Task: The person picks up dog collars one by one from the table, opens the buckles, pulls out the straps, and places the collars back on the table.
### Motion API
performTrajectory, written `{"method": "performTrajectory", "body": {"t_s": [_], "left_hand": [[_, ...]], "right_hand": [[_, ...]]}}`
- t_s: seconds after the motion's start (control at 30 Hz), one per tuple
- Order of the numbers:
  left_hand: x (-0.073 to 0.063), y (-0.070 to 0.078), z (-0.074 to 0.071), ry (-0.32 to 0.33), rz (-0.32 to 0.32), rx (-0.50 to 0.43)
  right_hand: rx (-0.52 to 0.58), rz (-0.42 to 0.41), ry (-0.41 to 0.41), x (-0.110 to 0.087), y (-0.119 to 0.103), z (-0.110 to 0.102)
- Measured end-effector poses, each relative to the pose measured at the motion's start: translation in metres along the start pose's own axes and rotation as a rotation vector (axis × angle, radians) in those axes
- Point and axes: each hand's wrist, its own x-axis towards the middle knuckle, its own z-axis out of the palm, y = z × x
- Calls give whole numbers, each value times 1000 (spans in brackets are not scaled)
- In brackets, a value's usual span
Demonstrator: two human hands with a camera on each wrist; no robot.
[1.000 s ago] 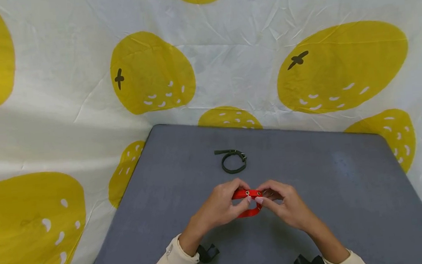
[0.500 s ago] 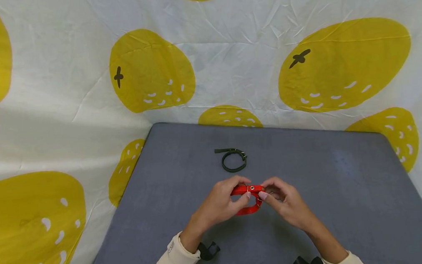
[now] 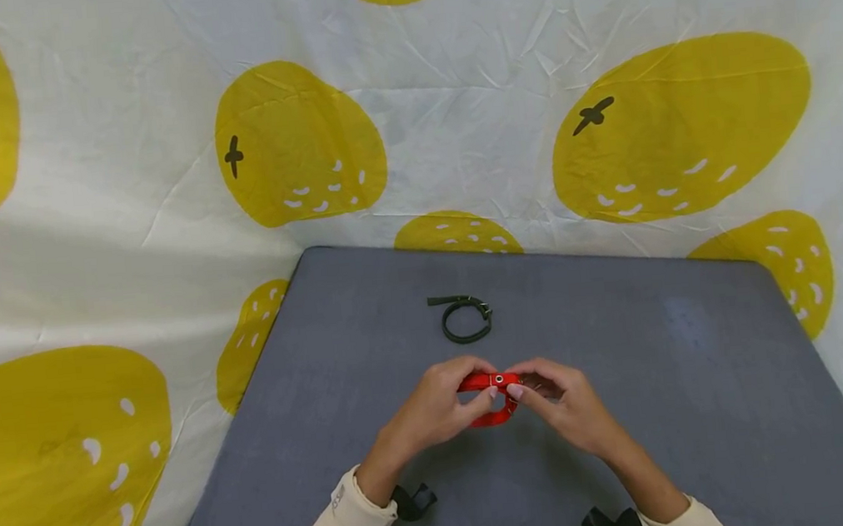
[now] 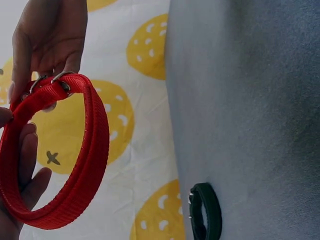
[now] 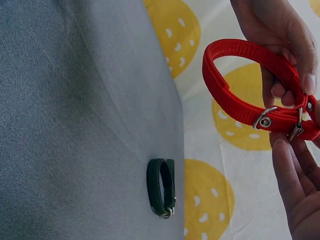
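Both hands hold a red collar (image 3: pixel 489 419), a looped webbing band with a metal buckle (image 5: pixel 296 131), a D-ring and eyelets. My left hand (image 3: pixel 434 405) grips the band from the left, thumb in front; in the right wrist view the left hand (image 5: pixel 280 37) shows at the top. At the buckle end, my right hand (image 3: pixel 571 407) pinches the strap between thumb and fingers. Its fingertips lie right by the buckle in the right wrist view. The collar is held up above the grey table (image 3: pixel 624 337). Farther back lies a dark green collar (image 3: pixel 468 340), looped and buckled.
A white cloth (image 3: pixel 455 126) printed with yellow fruit hangs behind and to the left of the table. The green collar (image 5: pixel 155 187) rests near the table's far edge. Dark straps (image 3: pixel 415 502) sit at the wrists.
The red collar rises a little, then shifts slightly left with both hands. The right fingertips slide along the strap near the buckle. The green collar stays put.
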Motion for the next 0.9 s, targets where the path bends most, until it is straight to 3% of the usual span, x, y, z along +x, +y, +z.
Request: {"method": "performTrajectory", "body": {"t_s": [0.23,0.47,0.67,0.9], "left_hand": [[1,-1,0,9,6,-41],[2,-6,2,63,54,-83],[2,-8,4,74,37,-109],[2,-4,2,33,23,-38]], "right_hand": [[2,-23,12,0,0,-1],[116,17,-15,-5,2,-5],[169,54,-60,-7,4,-8],[77,39,-39,-6,2,-9]]}}
